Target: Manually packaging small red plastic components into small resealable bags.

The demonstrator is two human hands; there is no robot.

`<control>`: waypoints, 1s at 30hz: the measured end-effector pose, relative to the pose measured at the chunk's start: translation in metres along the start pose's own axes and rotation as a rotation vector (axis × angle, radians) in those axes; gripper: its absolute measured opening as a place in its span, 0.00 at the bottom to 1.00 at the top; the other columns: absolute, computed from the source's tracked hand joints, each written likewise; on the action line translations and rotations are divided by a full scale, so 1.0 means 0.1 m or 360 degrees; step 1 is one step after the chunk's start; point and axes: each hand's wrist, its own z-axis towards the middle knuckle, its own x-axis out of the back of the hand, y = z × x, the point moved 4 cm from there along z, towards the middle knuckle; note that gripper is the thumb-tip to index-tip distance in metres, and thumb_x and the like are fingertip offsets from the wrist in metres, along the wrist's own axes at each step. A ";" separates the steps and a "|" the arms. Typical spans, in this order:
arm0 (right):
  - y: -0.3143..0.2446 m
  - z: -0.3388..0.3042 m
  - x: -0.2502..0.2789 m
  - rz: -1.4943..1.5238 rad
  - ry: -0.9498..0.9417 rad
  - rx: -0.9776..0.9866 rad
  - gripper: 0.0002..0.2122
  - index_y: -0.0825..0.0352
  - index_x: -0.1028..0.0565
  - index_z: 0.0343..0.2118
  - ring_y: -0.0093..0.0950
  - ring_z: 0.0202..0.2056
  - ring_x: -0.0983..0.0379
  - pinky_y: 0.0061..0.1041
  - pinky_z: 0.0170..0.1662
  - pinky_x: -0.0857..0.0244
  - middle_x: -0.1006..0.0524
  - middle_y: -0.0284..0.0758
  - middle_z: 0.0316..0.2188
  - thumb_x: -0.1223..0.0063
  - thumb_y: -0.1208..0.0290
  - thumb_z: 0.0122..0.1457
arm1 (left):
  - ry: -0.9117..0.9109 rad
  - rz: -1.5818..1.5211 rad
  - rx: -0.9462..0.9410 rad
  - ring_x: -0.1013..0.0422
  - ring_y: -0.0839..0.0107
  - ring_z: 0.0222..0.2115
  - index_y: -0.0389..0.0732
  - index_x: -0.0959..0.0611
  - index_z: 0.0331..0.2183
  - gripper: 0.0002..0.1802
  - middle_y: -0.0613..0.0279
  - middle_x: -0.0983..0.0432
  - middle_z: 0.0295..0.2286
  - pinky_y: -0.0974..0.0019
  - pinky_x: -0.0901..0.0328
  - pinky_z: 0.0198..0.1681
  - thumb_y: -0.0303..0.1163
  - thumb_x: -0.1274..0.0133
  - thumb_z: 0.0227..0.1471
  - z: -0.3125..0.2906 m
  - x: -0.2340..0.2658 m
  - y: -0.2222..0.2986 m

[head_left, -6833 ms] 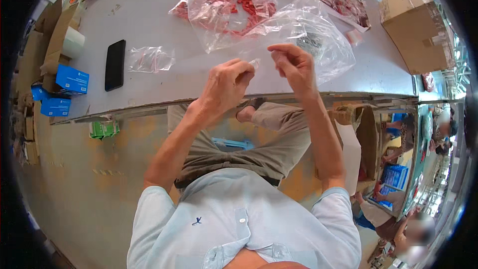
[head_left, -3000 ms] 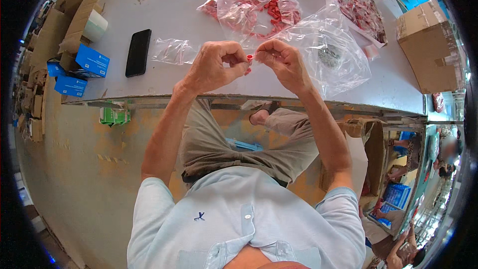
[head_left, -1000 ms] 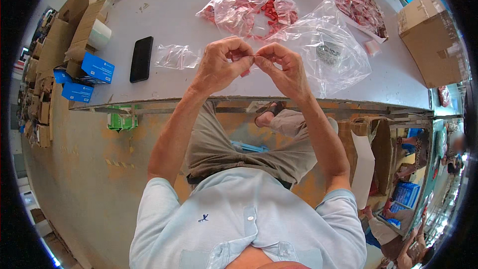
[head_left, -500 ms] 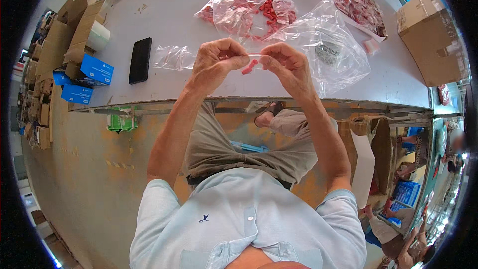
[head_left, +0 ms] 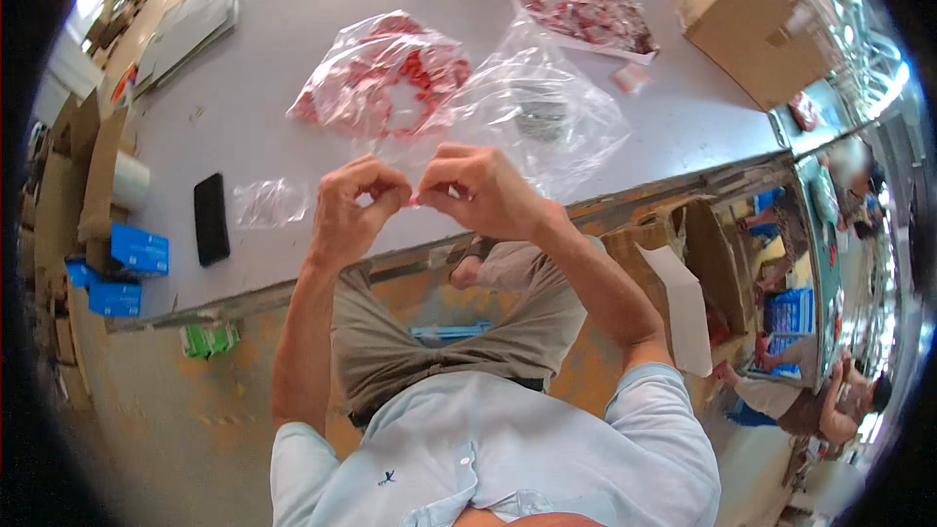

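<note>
My left hand (head_left: 359, 203) and my right hand (head_left: 480, 191) meet above the table's front edge, thumbs and forefingers pinched. Between the fingertips shows a bit of a small red piece (head_left: 414, 200); the small clear bag around it is mostly hidden by the fingers. Just beyond the hands lies a large clear bag (head_left: 386, 73) full of red pieces. To its right spreads another large clear bag (head_left: 547, 107) with small clear or greyish items bunched inside. Left of my left hand, several small clear bags (head_left: 270, 203) lie flat on the table.
A black phone (head_left: 210, 220) lies at the left, beside blue boxes (head_left: 140, 249) and an open carton (head_left: 98, 176). A tray of small packed red pieces (head_left: 581, 5) stands at the back right, near a cardboard box (head_left: 756, 20). Other people (head_left: 820, 390) sit at the far right.
The view has turned, and both hands sit lower left in it. The fingertips have come closer together; the red piece that hung below them is now mostly hidden.
</note>
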 end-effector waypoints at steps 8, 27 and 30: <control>0.39 0.01 1.26 0.0359 0.0549 -0.0606 0.05 0.68 0.18 0.38 0.14 0.22 0.32 0.18 0.24 0.37 0.23 0.27 0.25 0.44 0.75 0.65 | 0.0113 -0.0210 0.0138 0.26 0.81 0.30 0.35 0.13 0.40 0.09 0.66 0.19 0.29 0.73 0.30 0.37 0.21 0.36 0.54 -0.11 0.00 -0.02; -0.03 0.08 -0.17 0.0002 -0.0003 -0.0190 0.05 0.69 0.18 0.39 0.20 0.29 0.23 0.21 0.33 0.30 0.18 0.34 0.32 0.39 0.80 0.61 | 0.0737 0.1194 -0.0394 0.24 0.60 0.41 0.40 0.14 0.35 0.09 0.62 0.19 0.34 0.59 0.31 0.46 0.22 0.35 0.48 -1.21 1.20 -0.57; -0.02 0.31 -0.88 0.0184 -0.0195 -0.0245 0.06 0.69 0.18 0.40 0.27 0.30 0.21 0.25 0.33 0.28 0.19 0.39 0.32 0.39 0.79 0.61 | 0.0766 0.1297 -0.0324 0.27 0.59 0.47 0.42 0.14 0.37 0.13 0.63 0.19 0.39 0.55 0.36 0.53 0.25 0.33 0.46 -1.32 1.35 -0.67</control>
